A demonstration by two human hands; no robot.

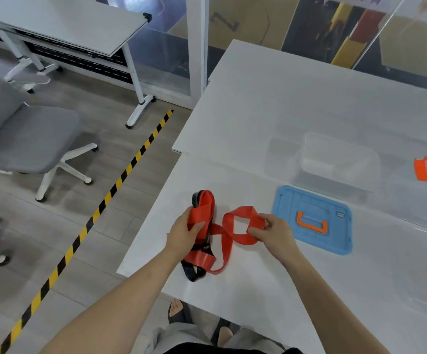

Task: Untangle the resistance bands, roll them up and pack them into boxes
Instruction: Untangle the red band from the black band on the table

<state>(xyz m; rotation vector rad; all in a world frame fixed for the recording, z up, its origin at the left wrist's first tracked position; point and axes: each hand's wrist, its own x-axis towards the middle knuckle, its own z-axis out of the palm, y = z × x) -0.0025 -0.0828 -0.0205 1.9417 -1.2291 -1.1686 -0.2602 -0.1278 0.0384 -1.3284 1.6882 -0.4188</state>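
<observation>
A red resistance band (226,236) lies twisted on the white table (258,111), tangled with a dark navy band (193,273) that shows beneath it and at its far tip. My left hand (183,232) grips the red band's left loop together with the dark one. My right hand (275,231) pinches the red band's right loop, which stands open just above the table. A clear plastic box (335,162) sits open behind, and its blue lid (312,219) with an orange handle lies flat beside my right hand.
Another clear box with orange latches (422,169) stands at the right edge. The table's left edge is close to my left hand. Beyond it on the floor are a yellow-black tape line (120,178), a grey chair (28,139) and another table (67,24).
</observation>
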